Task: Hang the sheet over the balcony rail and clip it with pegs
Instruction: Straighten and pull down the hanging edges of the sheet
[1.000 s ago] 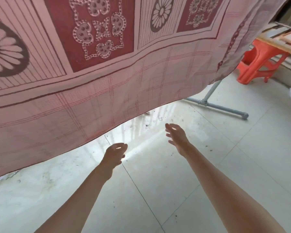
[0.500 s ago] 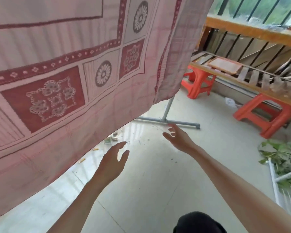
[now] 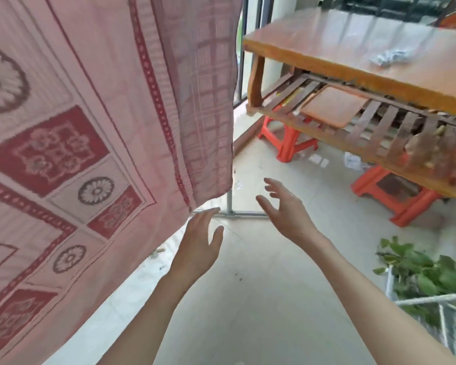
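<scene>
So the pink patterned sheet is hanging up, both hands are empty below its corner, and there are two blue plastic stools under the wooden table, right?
Not quite: the head view shows two orange-red plastic stools, not blue. The rest holds.

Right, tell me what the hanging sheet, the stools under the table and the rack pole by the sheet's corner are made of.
Sheet: thin woven cloth, likely cotton, matte pink with a dark red print; it drapes softly. Stools: moulded plastic, glossy orange-red, each seemingly one piece. Rack pole: grey metal tube by its look, dull finish, with a joint fitting at its foot.
</scene>
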{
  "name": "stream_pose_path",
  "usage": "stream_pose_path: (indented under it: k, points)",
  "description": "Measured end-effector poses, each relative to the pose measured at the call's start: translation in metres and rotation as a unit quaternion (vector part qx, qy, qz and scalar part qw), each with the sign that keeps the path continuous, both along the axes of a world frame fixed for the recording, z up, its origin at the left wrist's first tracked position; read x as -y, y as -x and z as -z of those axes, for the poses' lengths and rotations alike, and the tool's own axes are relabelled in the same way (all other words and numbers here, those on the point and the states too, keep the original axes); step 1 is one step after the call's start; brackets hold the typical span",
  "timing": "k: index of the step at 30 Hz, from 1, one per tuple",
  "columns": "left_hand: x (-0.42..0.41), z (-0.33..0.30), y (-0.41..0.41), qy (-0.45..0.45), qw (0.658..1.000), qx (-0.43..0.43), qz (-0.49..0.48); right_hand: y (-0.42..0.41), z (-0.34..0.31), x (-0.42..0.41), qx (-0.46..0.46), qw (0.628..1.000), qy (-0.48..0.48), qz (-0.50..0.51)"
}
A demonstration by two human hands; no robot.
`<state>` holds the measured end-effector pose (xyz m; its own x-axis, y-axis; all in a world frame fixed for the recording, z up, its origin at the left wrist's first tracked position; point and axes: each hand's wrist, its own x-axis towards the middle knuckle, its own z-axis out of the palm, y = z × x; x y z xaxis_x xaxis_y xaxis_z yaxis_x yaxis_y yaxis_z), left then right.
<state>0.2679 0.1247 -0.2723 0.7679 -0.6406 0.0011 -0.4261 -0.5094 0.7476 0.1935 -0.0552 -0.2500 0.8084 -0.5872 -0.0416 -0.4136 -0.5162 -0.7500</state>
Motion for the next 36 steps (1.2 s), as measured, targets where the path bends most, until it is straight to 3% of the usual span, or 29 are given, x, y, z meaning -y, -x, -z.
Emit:
stream_pose_path:
  k: [5, 9, 13, 20, 28, 36]
  points:
    - [0.044, -0.055, 0.007, -0.001, 0.989, -0.116, -0.096, -0.005, -0.051, 0.05, -0.047, 0.998, -0.039, -0.006]
    - [0.091, -0.069, -0.02, -0.003, 0.98, -0.136, -0.143, -0.027, -0.071, 0.088, -0.079, 0.993, -0.084, -0.032]
    - [0.153, -0.087, -0.064, 0.014, 0.959, -0.181, -0.216, -0.081, -0.097, 0.135, -0.055, 0.979, -0.189, -0.045]
    - [0.245, -0.127, -0.127, 0.053, 0.931, -0.148, -0.331, -0.169, -0.115, 0.202, -0.063, 0.945, -0.311, -0.077]
    - [0.309, -0.134, -0.157, 0.06, 0.845, -0.186, -0.498, -0.233, -0.124, 0.256, -0.114, 0.912, -0.325, -0.222]
    - [0.346, -0.129, -0.174, 0.129, 0.707, -0.138, -0.682, -0.284, -0.121, 0.293, -0.197, 0.808, -0.349, -0.431]
